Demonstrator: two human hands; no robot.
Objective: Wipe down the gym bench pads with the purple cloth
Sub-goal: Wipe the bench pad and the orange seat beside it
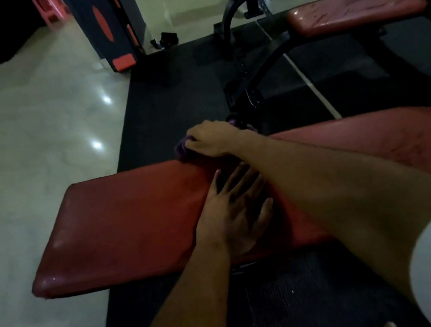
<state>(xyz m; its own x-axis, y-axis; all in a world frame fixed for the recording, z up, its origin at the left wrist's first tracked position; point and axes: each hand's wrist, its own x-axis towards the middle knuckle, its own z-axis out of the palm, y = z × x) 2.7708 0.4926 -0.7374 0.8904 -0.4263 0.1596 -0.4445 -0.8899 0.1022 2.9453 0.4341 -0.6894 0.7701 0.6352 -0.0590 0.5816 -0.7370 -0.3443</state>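
Note:
A red bench pad (121, 223) stretches across the middle of the head view, and a second red pad (394, 137) joins it on the right. My right hand (212, 138) reaches over to the far edge of the pad and grips the purple cloth (183, 149), which is bunched under the fingers and mostly hidden. My left hand (235, 214) lies flat with spread fingers on the pad, near the gap between the two pads.
Another red bench (354, 9) on a black frame (251, 82) stands behind, on the dark rubber mat (170, 108). A black and orange machine column (109, 26) rises at the back. Shiny pale floor (17, 140) lies to the left.

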